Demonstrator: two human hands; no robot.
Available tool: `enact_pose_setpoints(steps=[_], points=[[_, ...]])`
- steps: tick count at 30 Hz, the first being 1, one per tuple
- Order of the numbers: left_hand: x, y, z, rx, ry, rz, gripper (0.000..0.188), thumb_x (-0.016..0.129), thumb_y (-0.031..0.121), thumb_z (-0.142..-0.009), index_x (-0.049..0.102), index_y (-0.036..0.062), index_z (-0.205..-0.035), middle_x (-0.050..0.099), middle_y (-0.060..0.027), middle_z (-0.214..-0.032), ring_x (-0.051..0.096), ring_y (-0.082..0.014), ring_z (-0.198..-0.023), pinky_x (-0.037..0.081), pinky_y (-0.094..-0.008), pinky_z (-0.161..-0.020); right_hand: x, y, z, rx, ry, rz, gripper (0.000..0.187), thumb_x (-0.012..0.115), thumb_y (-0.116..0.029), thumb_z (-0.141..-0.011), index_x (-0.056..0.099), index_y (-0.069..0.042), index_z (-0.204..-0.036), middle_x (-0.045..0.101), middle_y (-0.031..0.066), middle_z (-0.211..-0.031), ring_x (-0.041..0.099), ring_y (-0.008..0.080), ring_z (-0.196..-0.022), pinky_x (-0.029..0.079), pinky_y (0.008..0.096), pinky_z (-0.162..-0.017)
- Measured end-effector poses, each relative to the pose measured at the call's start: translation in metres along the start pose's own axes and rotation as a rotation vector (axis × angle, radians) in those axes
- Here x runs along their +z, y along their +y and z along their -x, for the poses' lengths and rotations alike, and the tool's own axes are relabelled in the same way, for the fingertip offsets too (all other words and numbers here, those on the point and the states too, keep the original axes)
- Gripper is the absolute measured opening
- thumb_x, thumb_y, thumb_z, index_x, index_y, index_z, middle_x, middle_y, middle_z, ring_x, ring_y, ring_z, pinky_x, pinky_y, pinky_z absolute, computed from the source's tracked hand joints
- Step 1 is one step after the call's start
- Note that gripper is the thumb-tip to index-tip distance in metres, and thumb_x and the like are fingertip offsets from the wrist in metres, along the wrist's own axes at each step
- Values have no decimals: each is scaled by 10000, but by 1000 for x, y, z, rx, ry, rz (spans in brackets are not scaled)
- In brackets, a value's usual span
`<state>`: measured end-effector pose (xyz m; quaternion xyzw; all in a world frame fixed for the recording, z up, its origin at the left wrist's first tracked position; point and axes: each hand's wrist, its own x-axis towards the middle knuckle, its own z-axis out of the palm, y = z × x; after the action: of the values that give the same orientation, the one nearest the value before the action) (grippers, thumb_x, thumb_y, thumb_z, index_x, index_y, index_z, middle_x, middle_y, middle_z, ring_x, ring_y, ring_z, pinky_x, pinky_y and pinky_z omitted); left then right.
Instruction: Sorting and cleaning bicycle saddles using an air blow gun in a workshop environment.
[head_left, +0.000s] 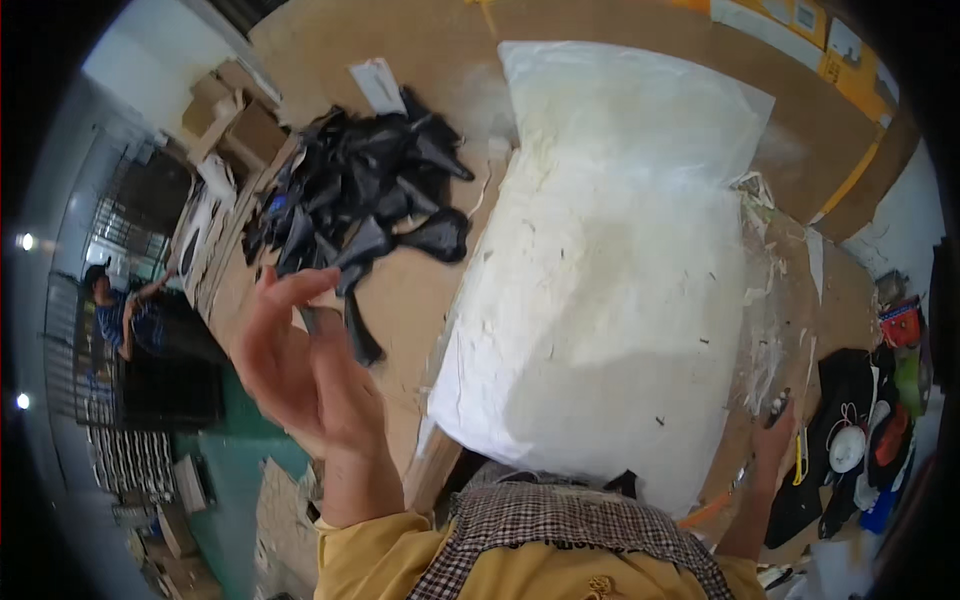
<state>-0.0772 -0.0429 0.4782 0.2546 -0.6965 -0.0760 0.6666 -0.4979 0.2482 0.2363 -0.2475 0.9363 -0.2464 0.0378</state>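
Observation:
My left hand (310,365) is raised over the left side of the table, fingers bent, with a gap between index finger and thumb. A small greyish patch shows by the thumb tip; I cannot make out what it is. Just beyond this hand lies a heap of black, flared, glossy pieces (370,190). Low at the right, my right hand (772,435) is closed around a small dark object with pale spots (778,404), its kind unclear. Between my hands spreads a large white sheet-covered pad (610,300), dotted with small dark scraps.
Brown cardboard (400,310) covers the table. At the right lie black cloth (835,400), a yellow cutter (800,458) and a white round item (847,448). Cardboard boxes (255,130) stand at the far left. Another person (130,310) is farther off at the left.

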Motion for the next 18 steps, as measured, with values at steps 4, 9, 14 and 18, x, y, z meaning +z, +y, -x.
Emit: enact_pose_setpoints(steps=[4, 9, 14, 18], points=[[-26, 127, -7, 289, -550, -501, 119, 418, 114, -865, 480, 135, -765, 555, -27, -812, 589, -250, -867, 252, -590, -1012, 33, 7, -21, -389, -1, 127, 628, 649, -84, -686, 398, -6, -1257, 430, 212, -1261, 386, 361, -1188, 292, 405, -1012], [-51, 136, -20, 1161, -653, -324, 152, 594, 62, -788, 481, 90, -886, 489, -21, -835, 559, -231, -888, 524, -176, -730, 59, -108, 9, -701, -143, -140, 508, 625, -89, -704, 460, -32, -1181, 457, 194, -1201, 429, 346, -1135, 338, 400, -971], [-102, 154, 10, 976, -618, -290, 74, 524, 207, -822, 499, 138, -831, 527, 16, -815, 582, -189, -816, 354, -484, -847, 79, -187, 82, -938, -295, -248, 463, 628, -100, -697, 491, -40, -1135, 484, 170, -1162, 469, 334, -1077, 388, 401, -907], [-98, 165, 52, 536, -451, -520, 122, 587, 171, -711, 551, 124, -817, 552, 5, -796, 577, -205, -796, 336, -528, -865, 96, -235, 169, -1204, -477, -235, 452, 629, -113, -695, 499, -38, -1122, 506, 165, -1132, 495, 333, -1026, 416, 392, -863]])
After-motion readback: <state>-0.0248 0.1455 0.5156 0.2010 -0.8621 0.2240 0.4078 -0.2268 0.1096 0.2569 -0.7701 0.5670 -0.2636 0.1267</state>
